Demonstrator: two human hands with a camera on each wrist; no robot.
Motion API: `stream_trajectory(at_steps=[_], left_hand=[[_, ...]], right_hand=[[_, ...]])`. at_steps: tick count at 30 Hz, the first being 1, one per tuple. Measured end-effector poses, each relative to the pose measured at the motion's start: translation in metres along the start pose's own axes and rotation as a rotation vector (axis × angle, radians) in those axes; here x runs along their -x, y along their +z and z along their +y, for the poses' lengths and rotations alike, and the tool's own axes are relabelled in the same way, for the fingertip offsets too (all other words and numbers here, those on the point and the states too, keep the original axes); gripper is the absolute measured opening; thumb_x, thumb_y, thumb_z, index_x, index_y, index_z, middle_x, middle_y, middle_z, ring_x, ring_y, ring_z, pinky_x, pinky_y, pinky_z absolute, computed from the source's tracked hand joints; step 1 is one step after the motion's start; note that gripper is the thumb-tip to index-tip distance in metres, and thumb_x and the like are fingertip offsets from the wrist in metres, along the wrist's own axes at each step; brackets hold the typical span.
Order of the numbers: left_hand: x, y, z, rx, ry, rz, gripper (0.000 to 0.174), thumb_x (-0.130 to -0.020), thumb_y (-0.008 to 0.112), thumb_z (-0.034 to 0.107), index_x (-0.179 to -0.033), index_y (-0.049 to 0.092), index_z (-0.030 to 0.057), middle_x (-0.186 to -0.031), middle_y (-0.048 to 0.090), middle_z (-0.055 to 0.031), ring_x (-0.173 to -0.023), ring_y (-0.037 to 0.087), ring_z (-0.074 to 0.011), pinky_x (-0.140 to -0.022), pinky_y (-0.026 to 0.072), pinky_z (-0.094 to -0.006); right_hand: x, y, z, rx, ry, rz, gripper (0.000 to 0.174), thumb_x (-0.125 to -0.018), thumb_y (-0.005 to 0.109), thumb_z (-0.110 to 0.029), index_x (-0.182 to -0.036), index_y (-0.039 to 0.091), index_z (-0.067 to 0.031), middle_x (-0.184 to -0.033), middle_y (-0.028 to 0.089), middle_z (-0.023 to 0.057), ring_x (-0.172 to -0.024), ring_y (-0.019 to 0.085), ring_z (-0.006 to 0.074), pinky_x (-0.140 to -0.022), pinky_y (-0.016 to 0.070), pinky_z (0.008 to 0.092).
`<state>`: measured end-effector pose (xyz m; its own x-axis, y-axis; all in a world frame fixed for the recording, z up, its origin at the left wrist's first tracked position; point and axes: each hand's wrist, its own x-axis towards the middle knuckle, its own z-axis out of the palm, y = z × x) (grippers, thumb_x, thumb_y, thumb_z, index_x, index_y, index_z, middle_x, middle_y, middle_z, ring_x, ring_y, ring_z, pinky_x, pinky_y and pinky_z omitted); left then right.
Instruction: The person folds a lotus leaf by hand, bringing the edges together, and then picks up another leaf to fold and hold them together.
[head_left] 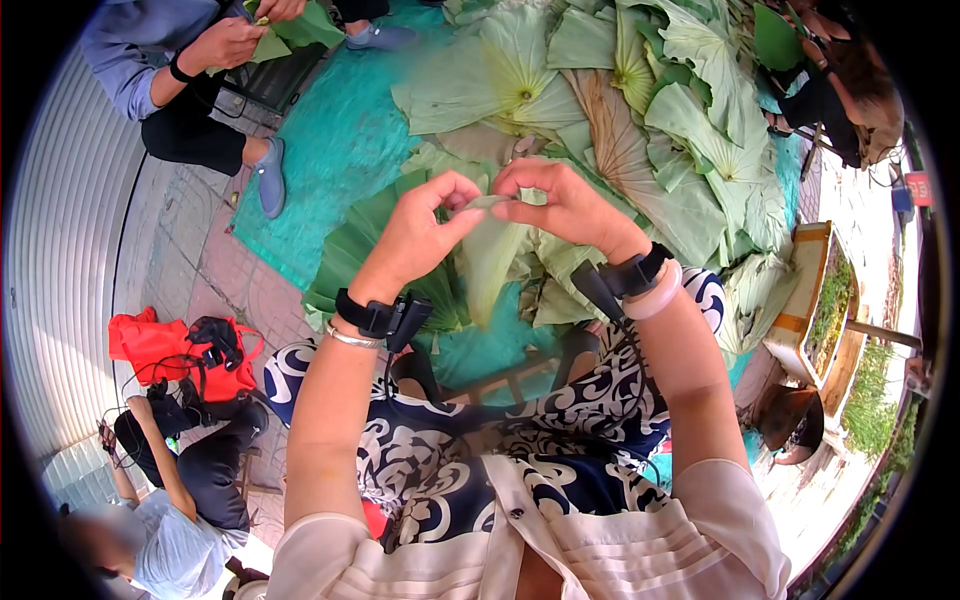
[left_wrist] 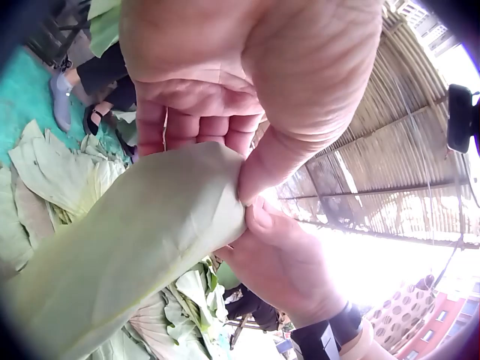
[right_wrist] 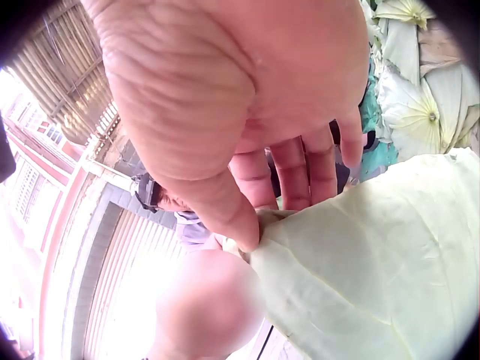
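Note:
A pale green folded leaf (head_left: 490,262) hangs from both hands above the lap in the head view. My left hand (head_left: 425,225) pinches its upper edge between thumb and fingers. Close beside it, my right hand (head_left: 565,208) pinches the same edge. In the left wrist view the leaf (left_wrist: 142,225) looks rolled or folded over, with the two thumbs nearly touching at its end. The right wrist view shows the thumb and curled fingers on the corner of the leaf (right_wrist: 360,262), which spreads out to the right.
Large leaves (head_left: 700,150) lie heaped on a teal sheet (head_left: 330,150) in front. Darker green leaves (head_left: 350,250) lie below the left hand. People sit at upper left, upper right and lower left. A red bag (head_left: 150,345) stands left, a planter box (head_left: 800,300) right.

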<state>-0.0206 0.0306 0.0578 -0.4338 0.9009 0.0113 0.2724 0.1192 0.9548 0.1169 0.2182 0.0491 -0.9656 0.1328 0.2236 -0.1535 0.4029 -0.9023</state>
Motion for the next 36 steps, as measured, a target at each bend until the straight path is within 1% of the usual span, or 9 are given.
stream_trajectory(at_steps=[3,9,15,18,21,24,28,31,36], left_hand=[[0.0,0.002,0.002,0.017,-0.036,-0.017,0.013,-0.092,0.071,0.012,-0.096,0.064,0.0022,-0.084,0.059,0.0044,-0.082,0.053,-0.0065,-0.075,0.0436,-0.0249],[0.001,0.006,-0.001,0.071,-0.085,-0.004,0.013,-0.095,0.068,0.014,-0.093,0.064,0.0017,-0.081,0.058,0.0059,-0.078,0.05,-0.0047,-0.07,0.0413,-0.0238],[0.002,0.006,-0.003,0.061,-0.107,0.016,0.015,-0.097,0.064,0.015,-0.09,0.063,0.0014,-0.079,0.054,0.0069,-0.076,0.046,-0.0035,-0.067,0.0388,-0.0228],[0.003,0.008,-0.004,0.123,-0.159,0.036,0.015,-0.097,0.063,0.013,-0.089,0.064,0.0013,-0.08,0.055,0.0066,-0.076,0.047,-0.0034,-0.067,0.0388,-0.0223],[0.003,0.01,-0.007,0.214,-0.199,0.076,0.014,-0.096,0.062,0.012,-0.088,0.065,0.0012,-0.081,0.058,0.0059,-0.077,0.048,-0.0034,-0.069,0.0396,-0.0218],[0.003,0.012,-0.013,0.308,-0.211,0.124,0.014,-0.096,0.062,0.012,-0.088,0.066,0.0014,-0.084,0.06,0.0053,-0.08,0.051,-0.0034,-0.072,0.0407,-0.0214],[0.001,0.009,-0.012,0.424,-0.2,0.138,0.012,-0.096,0.064,0.013,-0.092,0.068,0.003,-0.087,0.061,0.0056,-0.084,0.053,-0.0035,-0.076,0.0417,-0.0217],[0.002,0.002,-0.002,0.443,-0.194,0.021,0.009,-0.094,0.066,0.012,-0.096,0.067,0.0035,-0.088,0.061,0.0066,-0.085,0.054,-0.0028,-0.076,0.0418,-0.021],[0.003,0.003,-0.005,0.364,-0.217,0.004,0.007,-0.092,0.069,0.009,-0.097,0.066,0.0039,-0.086,0.057,0.0087,-0.08,0.051,-0.0007,-0.07,0.0398,-0.019]], right_hand=[[0.002,0.003,-0.007,-0.06,0.247,-0.018,0.02,-0.089,0.075,-0.016,-0.097,0.068,0.0003,-0.084,0.065,0.0031,-0.081,0.057,0.0131,-0.076,0.0458,0.03],[0.003,0.009,-0.009,-0.018,0.277,-0.047,0.022,-0.09,0.073,-0.018,-0.101,0.069,0.0005,-0.079,0.064,0.003,-0.077,0.055,0.0125,-0.073,0.0455,0.029],[0.002,0.014,-0.008,0.087,0.122,0.009,0.016,-0.088,0.073,-0.015,-0.093,0.069,0.0003,-0.079,0.065,0.0113,-0.075,0.059,0.024,-0.074,0.0462,0.0351],[0.001,0.02,-0.002,0.21,-0.108,0.092,0.012,-0.084,0.073,-0.01,-0.089,0.068,0.0002,-0.077,0.063,0.0123,-0.076,0.058,0.0304,-0.078,0.0461,0.0385],[-0.001,0.027,-0.007,0.281,-0.217,0.213,0.007,-0.078,0.071,-0.009,-0.082,0.069,-0.0039,-0.073,0.062,0.0103,-0.071,0.058,0.0324,-0.074,0.0458,0.0403],[0.001,0.03,-0.01,0.313,-0.228,0.217,0.01,-0.081,0.073,-0.005,-0.087,0.067,0.0002,-0.075,0.058,0.0114,-0.079,0.056,0.0328,-0.08,0.045,0.04],[0.001,0.034,-0.016,0.238,-0.127,0.275,0.012,-0.084,0.072,-0.007,-0.092,0.066,0.0001,-0.081,0.061,0.0129,-0.08,0.055,0.0323,-0.08,0.0447,0.0399],[0.003,0.03,-0.013,0.175,-0.051,0.215,0.014,-0.086,0.071,-0.01,-0.095,0.066,0.0,-0.084,0.062,0.0134,-0.082,0.055,0.032,-0.08,0.0446,0.0392],[0.004,0.025,-0.011,0.177,0.001,0.144,0.017,-0.088,0.072,-0.014,-0.096,0.067,0.0004,-0.086,0.065,0.0129,-0.083,0.054,0.0312,-0.081,0.0444,0.0388]])
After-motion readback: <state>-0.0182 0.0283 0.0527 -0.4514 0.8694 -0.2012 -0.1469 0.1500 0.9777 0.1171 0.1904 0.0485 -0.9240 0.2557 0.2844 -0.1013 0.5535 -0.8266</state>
